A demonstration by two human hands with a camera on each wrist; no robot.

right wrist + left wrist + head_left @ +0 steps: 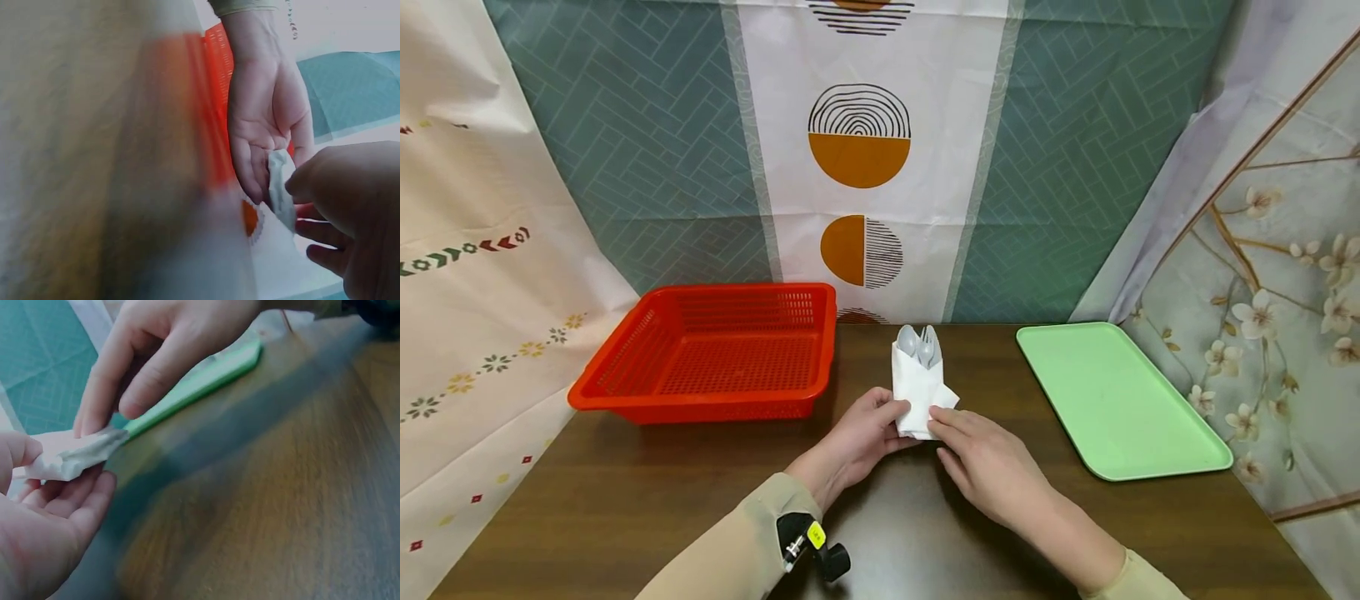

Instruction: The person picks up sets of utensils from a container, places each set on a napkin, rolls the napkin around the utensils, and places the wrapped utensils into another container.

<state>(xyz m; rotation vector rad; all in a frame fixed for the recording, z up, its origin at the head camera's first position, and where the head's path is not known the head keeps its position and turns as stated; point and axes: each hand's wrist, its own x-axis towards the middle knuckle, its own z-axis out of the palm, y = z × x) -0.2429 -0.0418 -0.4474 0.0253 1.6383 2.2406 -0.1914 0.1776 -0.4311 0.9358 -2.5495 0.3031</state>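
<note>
A folded white napkin (916, 390) is held above the dark wooden table. From its top poke the heads of a plastic spoon (907, 340) and a plastic fork (928, 346), their handles hidden in the wrap. My left hand (859, 432) grips the lower left side, thumb over the front and fingers underneath. On the lower right, the fingers of my right hand (988, 467) press against the napkin, beside a loose corner that juts out. The left wrist view shows these right fingers extended down onto the napkin (69, 453), the thumb apart from it.
To the left stands a red slotted plastic basket (722, 367). A light green tray (1120, 400) lies at the right. Patterned cloths (685, 125) hang behind and beside the wooden table (625, 492). A small black device (808, 542) is strapped to the left wrist.
</note>
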